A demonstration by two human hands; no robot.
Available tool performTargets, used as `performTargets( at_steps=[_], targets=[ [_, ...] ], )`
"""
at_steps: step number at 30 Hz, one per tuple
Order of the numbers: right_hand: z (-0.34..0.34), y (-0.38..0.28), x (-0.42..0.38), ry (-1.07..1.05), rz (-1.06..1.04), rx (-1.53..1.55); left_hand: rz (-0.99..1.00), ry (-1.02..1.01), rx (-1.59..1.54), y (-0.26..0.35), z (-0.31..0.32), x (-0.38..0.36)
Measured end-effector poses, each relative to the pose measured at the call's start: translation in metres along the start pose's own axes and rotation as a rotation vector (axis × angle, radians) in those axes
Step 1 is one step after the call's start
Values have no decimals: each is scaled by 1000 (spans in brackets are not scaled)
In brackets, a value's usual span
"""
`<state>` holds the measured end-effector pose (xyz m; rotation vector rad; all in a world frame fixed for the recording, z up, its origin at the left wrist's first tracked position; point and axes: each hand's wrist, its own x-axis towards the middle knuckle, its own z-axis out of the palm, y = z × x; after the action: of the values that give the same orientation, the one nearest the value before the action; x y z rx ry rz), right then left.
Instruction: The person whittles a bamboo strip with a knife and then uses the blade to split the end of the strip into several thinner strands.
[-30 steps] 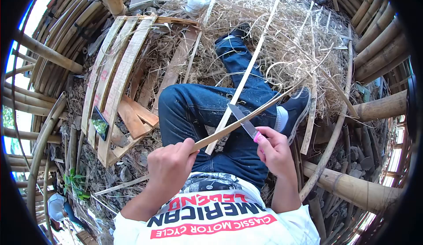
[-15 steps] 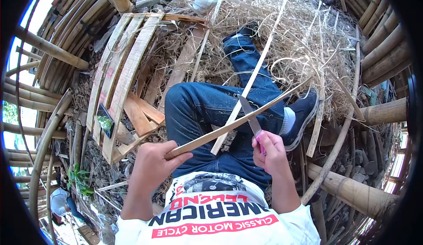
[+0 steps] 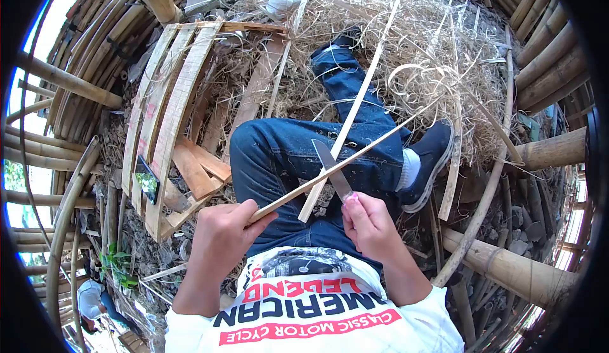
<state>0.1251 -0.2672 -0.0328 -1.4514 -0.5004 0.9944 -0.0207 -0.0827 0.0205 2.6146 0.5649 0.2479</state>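
Observation:
My left hand (image 3: 223,234) is closed round the near end of a thin bamboo strip (image 3: 298,191), which slants up and away to the right over my legs. In my right hand (image 3: 371,226) is a knife (image 3: 331,166), its handle mostly hidden by my fingers. The blade points up and left and crosses the strip just past its middle, apparently against it. A second, paler bamboo strip (image 3: 361,96) lies across my jeans (image 3: 279,147), passing beneath the held one.
Curly bamboo shavings (image 3: 406,55) heap up ahead of my feet. To the left stands a slatted wooden crate (image 3: 181,118) with a phone (image 3: 147,178) on it. Bamboo poles (image 3: 514,267) surround me. Another person (image 3: 92,299) is at the lower left.
My right hand and the knife have moved left and slightly down along the strip toward my left hand. The held strip has turned more onto its edge. The view has shifted slightly.

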Motion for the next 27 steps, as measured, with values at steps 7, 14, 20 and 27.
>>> performTargets(
  at_steps=[7,14,20,27],
  targets=[
    [-2,19,16,-186,278,682,13,-26,16,-2,8,-5],
    [3,25,13,-160,221,667,-4,-33,-57,0,6,-1],
    [9,19,7,127,-82,-66,22,-27,-45,4,9,1],
    [34,18,1,141,47,359,32,-25,-43,27,13,3]
  ],
)
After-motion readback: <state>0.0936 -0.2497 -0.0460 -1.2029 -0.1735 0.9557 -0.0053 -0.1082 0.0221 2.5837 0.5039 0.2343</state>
